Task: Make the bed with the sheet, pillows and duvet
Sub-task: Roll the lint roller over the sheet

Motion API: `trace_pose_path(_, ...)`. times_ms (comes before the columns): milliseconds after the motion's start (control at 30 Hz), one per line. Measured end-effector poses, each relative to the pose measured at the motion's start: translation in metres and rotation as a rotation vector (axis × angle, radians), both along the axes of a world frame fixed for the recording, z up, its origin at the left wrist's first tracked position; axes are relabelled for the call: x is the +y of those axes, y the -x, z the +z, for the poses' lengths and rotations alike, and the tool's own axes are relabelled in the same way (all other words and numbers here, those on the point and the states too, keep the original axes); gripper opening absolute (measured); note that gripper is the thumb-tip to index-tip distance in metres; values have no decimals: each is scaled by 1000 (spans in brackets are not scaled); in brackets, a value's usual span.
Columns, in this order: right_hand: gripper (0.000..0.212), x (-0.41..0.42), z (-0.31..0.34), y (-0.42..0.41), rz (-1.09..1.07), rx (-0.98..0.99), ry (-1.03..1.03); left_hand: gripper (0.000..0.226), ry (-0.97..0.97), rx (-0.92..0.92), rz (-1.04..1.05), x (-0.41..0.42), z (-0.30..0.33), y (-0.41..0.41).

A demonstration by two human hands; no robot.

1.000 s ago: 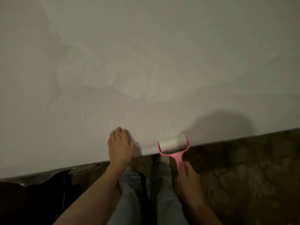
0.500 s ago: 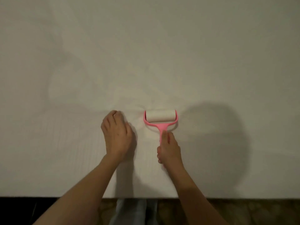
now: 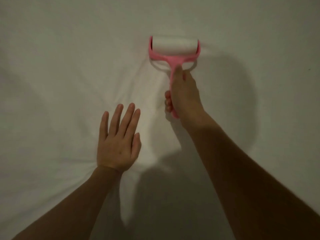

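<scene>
Head view, right hand (image 3: 184, 94) gripping pink lint roller (image 3: 174, 51), left hand (image 3: 118, 144) flat on sheet (image 3: 69, 58)

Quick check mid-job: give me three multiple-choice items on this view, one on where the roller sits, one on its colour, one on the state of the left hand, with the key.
1. Where is the lint roller relative to the left hand?
A. Farther up the sheet and to its right
B. Under its palm
C. Off the bed, on the floor

2. What colour is the roller's frame and handle?
A. Blue
B. Pink
C. Black

3. How is the left hand set?
A. Curled round the handle
B. Clenched in a fist
C. Flat, fingers straight, on the sheet

Key: 1 A, its drum lies on the sheet beyond the right hand, which grips the handle. 2 B, the frame is plainly pink. 3 C, the fingers lie straight and hold nothing.
</scene>
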State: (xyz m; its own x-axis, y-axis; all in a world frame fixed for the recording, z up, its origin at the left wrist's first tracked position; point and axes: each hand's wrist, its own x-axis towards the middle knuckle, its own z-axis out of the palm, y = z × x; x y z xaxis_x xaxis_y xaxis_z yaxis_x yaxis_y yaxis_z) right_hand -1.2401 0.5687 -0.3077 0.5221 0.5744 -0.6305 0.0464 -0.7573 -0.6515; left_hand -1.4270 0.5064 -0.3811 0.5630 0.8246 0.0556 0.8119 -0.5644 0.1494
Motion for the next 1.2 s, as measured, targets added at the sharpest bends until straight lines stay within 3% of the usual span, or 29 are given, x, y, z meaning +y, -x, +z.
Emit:
trace_pose_path(200,49,66,-10,-26,14,-56,-79,58,-76,-32,-23,-1,-14,1)
trace_pose_path(467,48,23,4,-7,-6,-13,-58,60,-27,-40,-8,-1,-6,2)
trace_pose_path(667,49,-66,19,24,-6,-21,-1,56,5,5,-14,-2,8,2)
trace_pose_path(867,36,-197,43,70,3,-8,15,55,124,-13,-51,-12,34,15)
trace_pose_path(1200,33,-404,55,150,13,-32,118,54,181,30,40,-173,41,84)
